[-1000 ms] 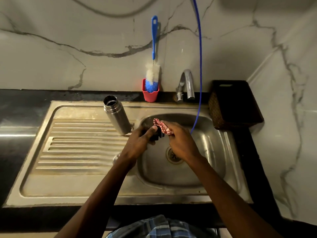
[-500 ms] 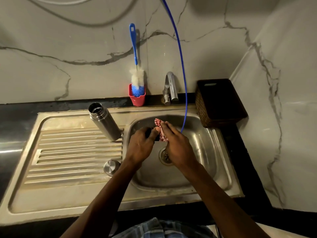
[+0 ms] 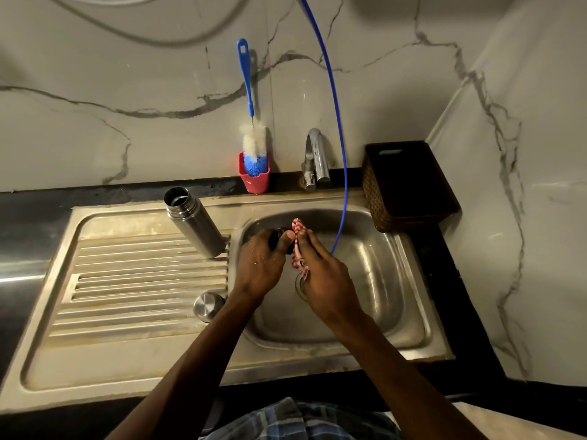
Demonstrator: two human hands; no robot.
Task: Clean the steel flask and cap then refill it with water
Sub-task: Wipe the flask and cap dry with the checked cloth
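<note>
Over the steel sink basin (image 3: 397,281), the left hand (image 3: 259,268) grips a dark round cap (image 3: 275,241); the right hand (image 3: 327,281) pinches a red-checked cloth (image 3: 298,246) against it. The open cylindrical steel flask (image 3: 193,225) stands on the ribbed drainboard (image 3: 133,281).

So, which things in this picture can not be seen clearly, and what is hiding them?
- Dark cap part, head view: mostly covered by the left hand gripping it.
- Sink drain: largely hidden behind the right hand.
- Red-white cloth: its lower part is bunched under the right fingers.
- Flask interior: too dark to tell if wet or dry.
- Water flow from tap: not discernible.
</note>
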